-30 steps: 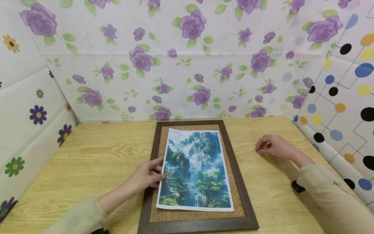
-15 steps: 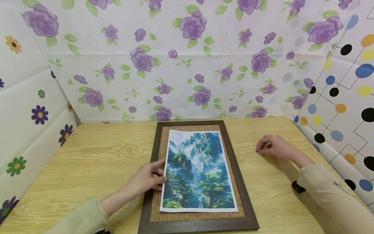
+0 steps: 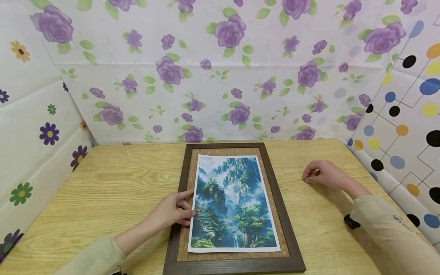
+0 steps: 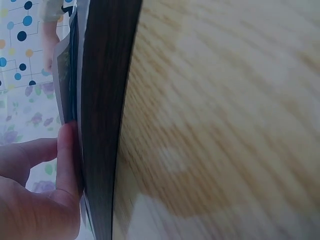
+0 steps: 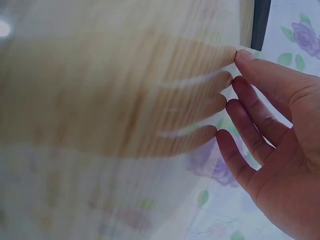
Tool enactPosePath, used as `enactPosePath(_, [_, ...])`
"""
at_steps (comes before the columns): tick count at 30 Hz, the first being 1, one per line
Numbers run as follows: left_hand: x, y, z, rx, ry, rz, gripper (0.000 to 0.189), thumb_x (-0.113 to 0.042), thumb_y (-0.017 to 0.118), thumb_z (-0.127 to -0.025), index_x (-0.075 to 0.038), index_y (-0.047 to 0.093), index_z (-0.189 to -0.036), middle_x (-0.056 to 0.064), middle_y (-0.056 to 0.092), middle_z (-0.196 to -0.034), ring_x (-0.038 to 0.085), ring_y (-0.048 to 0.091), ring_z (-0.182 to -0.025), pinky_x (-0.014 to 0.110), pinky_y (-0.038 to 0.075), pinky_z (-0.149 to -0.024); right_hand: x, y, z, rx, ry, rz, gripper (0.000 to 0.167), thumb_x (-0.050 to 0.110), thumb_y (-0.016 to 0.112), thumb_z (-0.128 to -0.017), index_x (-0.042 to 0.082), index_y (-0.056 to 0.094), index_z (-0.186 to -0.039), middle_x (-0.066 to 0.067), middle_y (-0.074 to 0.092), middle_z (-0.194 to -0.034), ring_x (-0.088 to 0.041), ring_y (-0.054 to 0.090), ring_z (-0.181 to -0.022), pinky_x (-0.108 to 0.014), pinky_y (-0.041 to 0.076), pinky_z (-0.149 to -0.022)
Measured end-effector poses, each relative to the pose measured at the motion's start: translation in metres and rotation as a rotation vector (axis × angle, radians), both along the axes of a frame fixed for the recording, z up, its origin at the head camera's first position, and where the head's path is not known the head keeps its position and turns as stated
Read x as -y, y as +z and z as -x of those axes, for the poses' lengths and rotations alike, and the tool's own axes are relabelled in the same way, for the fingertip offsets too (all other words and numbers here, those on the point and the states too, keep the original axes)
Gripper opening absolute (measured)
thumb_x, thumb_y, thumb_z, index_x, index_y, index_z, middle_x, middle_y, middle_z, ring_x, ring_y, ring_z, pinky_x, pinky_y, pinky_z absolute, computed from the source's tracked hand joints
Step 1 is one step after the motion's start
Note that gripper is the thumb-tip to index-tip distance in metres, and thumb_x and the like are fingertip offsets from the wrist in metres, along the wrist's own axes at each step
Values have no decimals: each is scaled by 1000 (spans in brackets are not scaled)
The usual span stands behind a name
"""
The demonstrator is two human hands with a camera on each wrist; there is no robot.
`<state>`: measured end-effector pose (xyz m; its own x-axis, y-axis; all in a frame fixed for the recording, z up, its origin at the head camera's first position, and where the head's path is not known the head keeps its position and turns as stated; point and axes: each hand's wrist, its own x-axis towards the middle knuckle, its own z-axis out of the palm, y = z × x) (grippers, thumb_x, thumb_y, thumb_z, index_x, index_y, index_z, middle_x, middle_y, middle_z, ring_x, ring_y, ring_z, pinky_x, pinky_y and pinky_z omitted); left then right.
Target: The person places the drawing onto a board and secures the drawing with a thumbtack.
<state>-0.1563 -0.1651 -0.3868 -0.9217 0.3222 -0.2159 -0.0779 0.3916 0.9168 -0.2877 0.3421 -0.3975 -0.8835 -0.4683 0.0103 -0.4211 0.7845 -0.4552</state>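
Note:
A landscape print (image 3: 232, 202) of misty cliffs and green trees lies on a cork board (image 3: 209, 257) in a dark brown frame (image 3: 284, 229). My left hand (image 3: 173, 210) is at the print's left edge, pinching it with the thumb on top and the index finger stretched forward; in the left wrist view the thumb (image 4: 65, 145) meets the lifted paper edge. My right hand (image 3: 324, 175) rests on the table right of the frame, fingertips down. A tiny dark purple thing (image 3: 304, 179) shows at its fingertips, too small to name; the right wrist view hides it.
The wood table (image 3: 120, 183) extends on both sides of the frame. White cloth with purple roses (image 3: 230, 32) hangs at the back. Cloth with flowers stands at the left, dotted cloth (image 3: 409, 133) at the right.
The print has shifted slightly right and toward me over the cork, and lies straighter in the frame. My left hand has moved slightly with it. The right hand stays on the same spot.

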Motion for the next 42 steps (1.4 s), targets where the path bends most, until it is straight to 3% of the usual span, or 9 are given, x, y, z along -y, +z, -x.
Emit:
enactPosePath(8, [1, 0, 0, 8, -17, 2, 74, -3, 67, -89, 5, 29, -153, 12, 75, -88, 19, 72, -68, 34, 62, -65, 6, 4, 6, -20, 2, -12, 2, 22, 72, -91, 21, 73, -89, 7, 70, -90, -5, 62, -79, -27, 55, -76])
enactPosePath(18, [1, 2, 1, 15, -43, 19, 77, -2, 68, -89, 6, 27, -153, 10, 74, -83, 18, 70, -65, 34, 62, -64, 26, 22, 18, -83, 46, -42, 9, 29, 74, -89, 20, 73, -88, 9, 70, -91, -12, 62, -88, -47, 54, -85])
enactPosePath(28, [1, 2, 1, 3, -43, 8, 78, -2, 67, -90, 4, 25, -155, 10, 73, -82, 19, 71, -65, 35, 62, -64, 51, 39, 29, -113, 98, -6, 3, 24, 74, -89, 22, 73, -86, 4, 70, -95, -25, 66, -100, -53, 54, -90])
enactPosePath(42, [1, 3, 1, 3, -42, 23, 78, -3, 68, -90, 3, 25, -155, 10, 73, -81, 20, 70, -64, 35, 62, -63, 100, 64, 46, -96, 152, 1, 5, 20, 71, -92, 20, 73, -88, 1, 70, -97, -28, 64, -103, -53, 51, -94])
